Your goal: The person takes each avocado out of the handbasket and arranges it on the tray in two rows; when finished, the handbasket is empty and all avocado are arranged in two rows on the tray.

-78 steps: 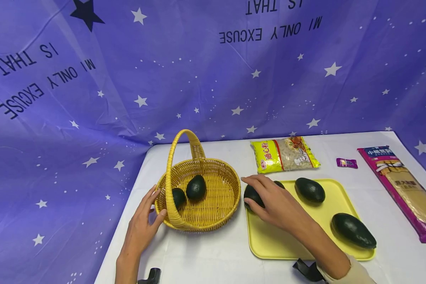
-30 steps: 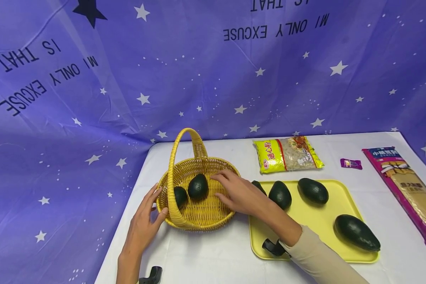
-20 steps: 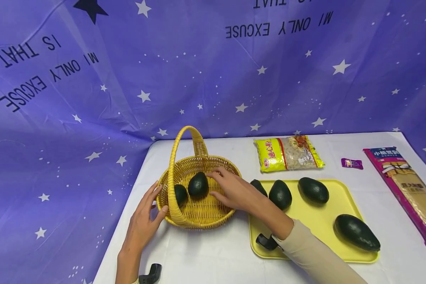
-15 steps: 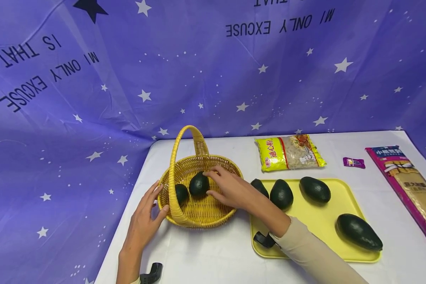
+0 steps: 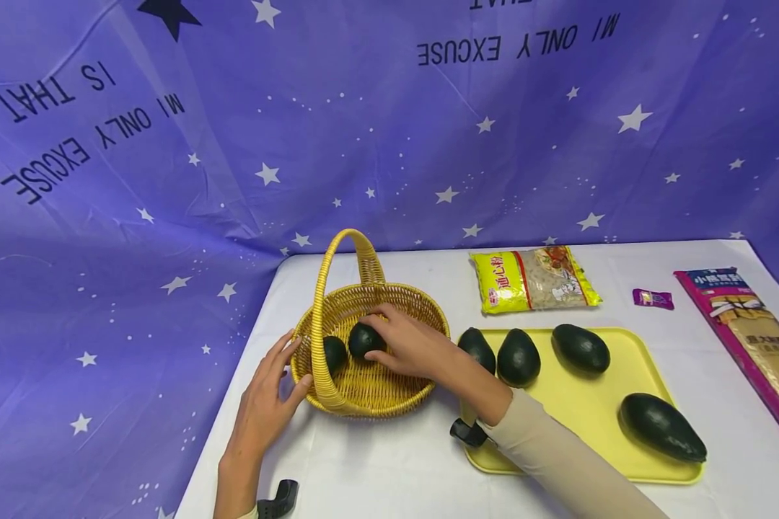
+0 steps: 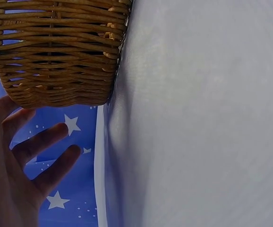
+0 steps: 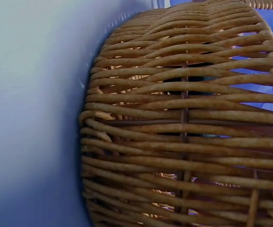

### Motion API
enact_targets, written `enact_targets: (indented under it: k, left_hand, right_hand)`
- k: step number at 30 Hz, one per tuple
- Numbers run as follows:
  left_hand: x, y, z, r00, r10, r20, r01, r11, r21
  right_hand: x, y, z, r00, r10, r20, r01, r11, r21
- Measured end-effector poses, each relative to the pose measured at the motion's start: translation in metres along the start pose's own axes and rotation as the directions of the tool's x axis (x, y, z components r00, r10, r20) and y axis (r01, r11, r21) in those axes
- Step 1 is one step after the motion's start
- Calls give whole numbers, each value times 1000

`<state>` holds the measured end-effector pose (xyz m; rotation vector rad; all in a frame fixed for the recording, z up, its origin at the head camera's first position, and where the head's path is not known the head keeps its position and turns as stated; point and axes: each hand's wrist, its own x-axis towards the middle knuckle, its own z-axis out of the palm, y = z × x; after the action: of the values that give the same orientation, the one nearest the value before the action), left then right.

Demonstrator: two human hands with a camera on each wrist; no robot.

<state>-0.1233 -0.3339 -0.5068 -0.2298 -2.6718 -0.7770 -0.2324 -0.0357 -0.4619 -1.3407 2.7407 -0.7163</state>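
Note:
In the head view, a yellow wicker basket (image 5: 383,412) with a tall hooped handle holds two dark green avocados. My right hand (image 5: 405,342) reaches over its right rim, thumb and fingers around one avocado (image 5: 363,339). The other avocado (image 5: 335,355) lies beside it to the left, partly behind the handle. My left hand (image 5: 265,396) rests against the basket's left side, fingers spread. In the left wrist view, that hand's fingers (image 6: 56,168) extend loosely below the woven wall (image 6: 56,61). The right wrist view shows mostly basket weave (image 7: 183,127); the right hand is hidden there.
Right of the basket, a yellow tray (image 5: 584,432) bears several dark green avocados (image 5: 518,358) and a longer dark green fruit (image 5: 662,427). Behind it lie a yellow food packet (image 5: 535,280) and a small purple wrapper (image 5: 653,299). A long noodle packet (image 5: 746,346) lies far right.
My right hand has left an avocado at the tray's left edge, moved left into the basket, and closed its fingers around an avocado there. My left hand stays at the basket's side.

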Motion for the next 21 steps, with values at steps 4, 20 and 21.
enact_targets:
  k: [4,20,21]
  left_hand:
    - [0,0,0,1000,15,2,-15,1000,1]
    - [0,1,0,1000,15,5,-15,1000,-13]
    - [-1,1,0,1000,14,4,-13,1000,-12]
  right_hand:
    - [3,0,1,1000,12,3,-12,1000,12]
    - [15,2,10,997,26,75,-28,999,27]
    - [15,1,11,997,27,75,-29,999,28]
